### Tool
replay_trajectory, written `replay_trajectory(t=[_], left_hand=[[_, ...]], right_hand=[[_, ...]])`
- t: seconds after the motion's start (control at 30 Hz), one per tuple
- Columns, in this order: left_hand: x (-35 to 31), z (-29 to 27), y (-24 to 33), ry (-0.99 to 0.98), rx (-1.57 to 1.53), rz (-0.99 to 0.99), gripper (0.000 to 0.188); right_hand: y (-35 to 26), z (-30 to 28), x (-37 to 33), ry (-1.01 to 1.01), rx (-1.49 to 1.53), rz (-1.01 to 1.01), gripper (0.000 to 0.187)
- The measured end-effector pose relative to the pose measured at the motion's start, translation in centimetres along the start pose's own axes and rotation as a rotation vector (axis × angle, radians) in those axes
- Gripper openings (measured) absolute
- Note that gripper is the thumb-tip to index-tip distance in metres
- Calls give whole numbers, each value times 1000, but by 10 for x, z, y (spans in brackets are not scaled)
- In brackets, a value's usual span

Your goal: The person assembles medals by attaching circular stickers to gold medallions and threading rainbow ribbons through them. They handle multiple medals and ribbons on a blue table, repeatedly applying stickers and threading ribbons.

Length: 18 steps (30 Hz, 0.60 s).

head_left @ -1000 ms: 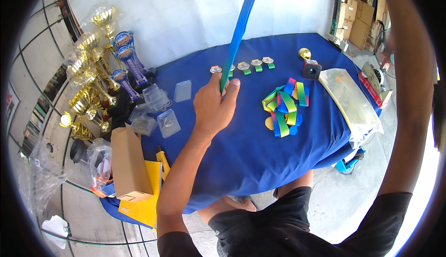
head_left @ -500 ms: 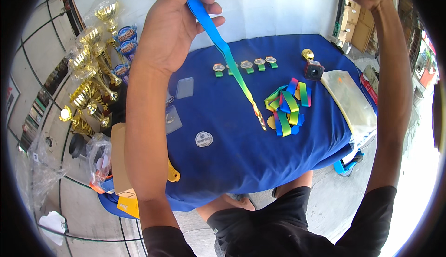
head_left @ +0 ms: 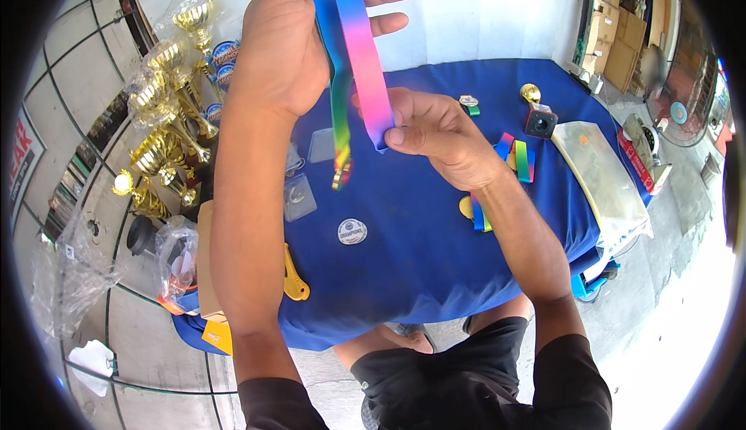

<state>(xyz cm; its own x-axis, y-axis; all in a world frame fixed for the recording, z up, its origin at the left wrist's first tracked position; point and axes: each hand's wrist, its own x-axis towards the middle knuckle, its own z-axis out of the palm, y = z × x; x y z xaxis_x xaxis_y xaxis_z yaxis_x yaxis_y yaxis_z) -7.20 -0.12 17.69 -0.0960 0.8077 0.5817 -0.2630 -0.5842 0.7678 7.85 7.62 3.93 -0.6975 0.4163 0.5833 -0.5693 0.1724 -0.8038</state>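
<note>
My left hand (head_left: 284,49) is raised at the top with several fingers stretched apart; its thumb tip is cut off. A multicoloured medal ribbon (head_left: 364,57) hangs from this hand in two strands. Lower down, my right hand (head_left: 443,135) pinches the pink-to-violet strand between thumb and fingers. The blue-to-green strand hangs free, ending in a narrow gold and red piece (head_left: 341,172), too blurred to make out. Behind my right forearm lies a heap of medal ribbons (head_left: 524,162), partly hidden, with a gold medal (head_left: 466,207) at its edge.
On the blue tablecloth (head_left: 420,251) lie a round white disc (head_left: 352,232), clear plastic sleeves (head_left: 299,197) and a yellow cutter (head_left: 295,276). A small medal (head_left: 469,104), a black camera-like box (head_left: 541,121) and a plastic bag stack (head_left: 598,181) are farther right. Gold trophies (head_left: 159,150) stand left.
My right hand has come down and inward from the upper right to below my left hand, bringing its ribbon strand along. The formerly stretched ribbon now hangs folded, and its free end has shifted left.
</note>
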Motion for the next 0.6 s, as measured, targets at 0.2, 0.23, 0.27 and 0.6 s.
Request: replay_trajectory(t=[0.2, 0.23, 0.27, 0.6], left_hand=[[3, -17, -6, -167, -311, -33, 36], [3, -20, -8, -173, -352, -50, 36], [4, -23, -10, -222, -363, -53, 37], [5, -30, -21, -446, -439, -66, 46]], right_hand=[[8, 8, -1, -18, 205, -27, 6], [9, 9, -3, -3, 268, -28, 7], [9, 10, -4, 12, 328, -19, 10], [17, 8, -13, -55, 338, -2, 14]])
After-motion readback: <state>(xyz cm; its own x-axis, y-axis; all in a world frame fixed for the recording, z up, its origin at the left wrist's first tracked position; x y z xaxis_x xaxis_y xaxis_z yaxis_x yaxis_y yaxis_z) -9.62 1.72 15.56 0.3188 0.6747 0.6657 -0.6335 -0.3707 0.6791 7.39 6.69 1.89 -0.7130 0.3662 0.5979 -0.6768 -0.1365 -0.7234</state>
